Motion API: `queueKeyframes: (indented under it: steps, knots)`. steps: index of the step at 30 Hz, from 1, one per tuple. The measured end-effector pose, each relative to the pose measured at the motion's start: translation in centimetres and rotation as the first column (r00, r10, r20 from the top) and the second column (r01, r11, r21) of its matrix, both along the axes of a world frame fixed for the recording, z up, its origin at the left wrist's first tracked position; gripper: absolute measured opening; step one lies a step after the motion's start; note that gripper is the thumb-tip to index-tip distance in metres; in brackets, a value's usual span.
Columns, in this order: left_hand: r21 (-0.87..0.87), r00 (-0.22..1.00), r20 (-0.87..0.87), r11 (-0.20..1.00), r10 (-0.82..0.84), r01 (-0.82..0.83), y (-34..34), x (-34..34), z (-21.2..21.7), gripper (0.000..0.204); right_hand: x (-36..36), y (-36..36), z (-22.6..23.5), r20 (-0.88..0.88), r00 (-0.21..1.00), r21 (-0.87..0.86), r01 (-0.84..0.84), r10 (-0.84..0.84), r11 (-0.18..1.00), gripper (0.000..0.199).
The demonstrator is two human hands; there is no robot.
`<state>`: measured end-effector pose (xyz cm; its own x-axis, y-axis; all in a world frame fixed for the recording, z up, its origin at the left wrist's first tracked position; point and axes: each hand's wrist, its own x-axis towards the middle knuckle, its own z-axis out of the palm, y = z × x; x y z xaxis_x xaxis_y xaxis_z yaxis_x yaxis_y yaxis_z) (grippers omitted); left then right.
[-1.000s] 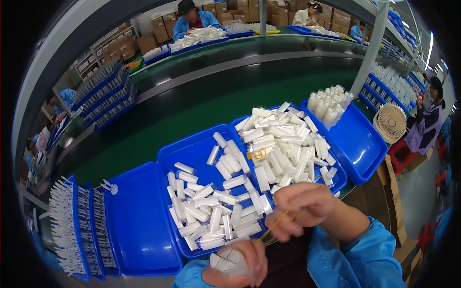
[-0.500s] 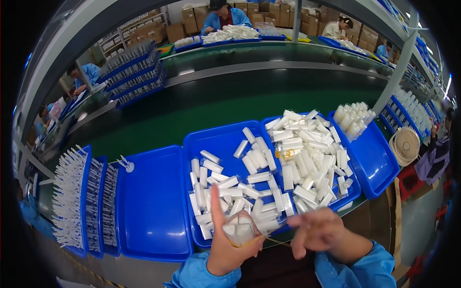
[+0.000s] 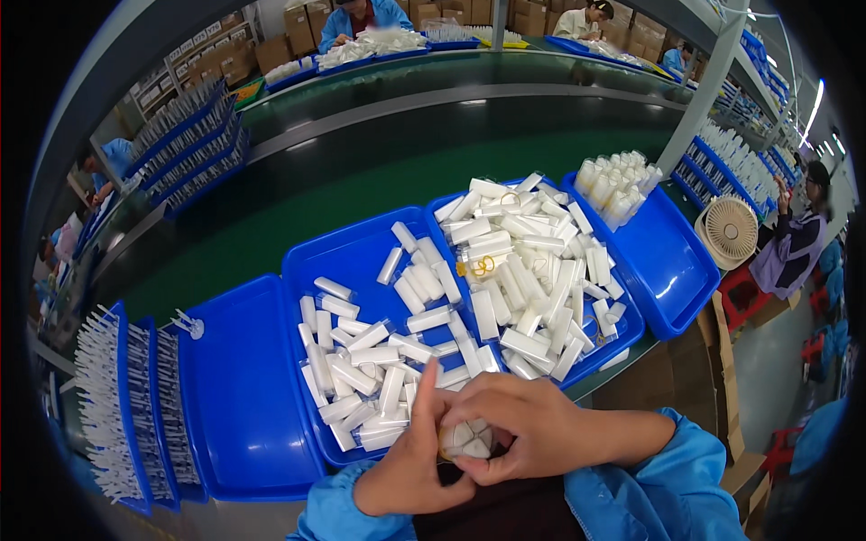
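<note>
Head view, and both hands are now locked together low in the middle: the left hand cups a bundle of white tubes from below and the side, one finger sticking straight up, while the right hand curls over the top, fingers pinched narrow on the bundle's rim. Half a second ago the hands were apart with a thin elastic band stretched between them; that band is no longer visible, and the hands have closed in on the bundle. My read: the band has gone round the tubes, or is being seated, though the fingers hide it.

The bundle sits right between the two palms, its round ends facing up at the camera, held just above the near edge of the blue tray.

Moving outward: loose white tubes lie scattered just beyond the left hand's fingertips. Further out past the right hand, a deeper heap fills the next tray, with a few yellow rubber bands lying on it. Far right beyond that, a small fan. Well off to the left, racks of white sticks.
</note>
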<state>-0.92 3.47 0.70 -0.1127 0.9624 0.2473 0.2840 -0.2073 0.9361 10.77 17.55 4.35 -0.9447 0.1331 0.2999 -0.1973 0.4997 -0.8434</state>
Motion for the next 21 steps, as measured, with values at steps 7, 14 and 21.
queueKeyframes:
  steps: [7,14,21]
  knots:
    - [0.013,0.836,0.547,0.999,0.037,-0.052,0.3,0.8,0.6,0.112,0.3,-0.5,0.1,-0.153,0.988,0.206,0.052,-0.021,0.977,0.047]
    - [0.001,0.882,0.457,0.992,0.112,-0.126,0.6,1.3,0.3,0.11,1.0,-0.8,-0.2,-0.045,0.999,0.26,0.01,0.002,0.966,0.047]
    - [0.152,0.887,0.407,0.941,0.219,-0.302,1.4,3.7,0.3,0.082,2.3,-0.3,0.0,0.058,0.992,0.251,-0.12,0.109,0.96,0.043]
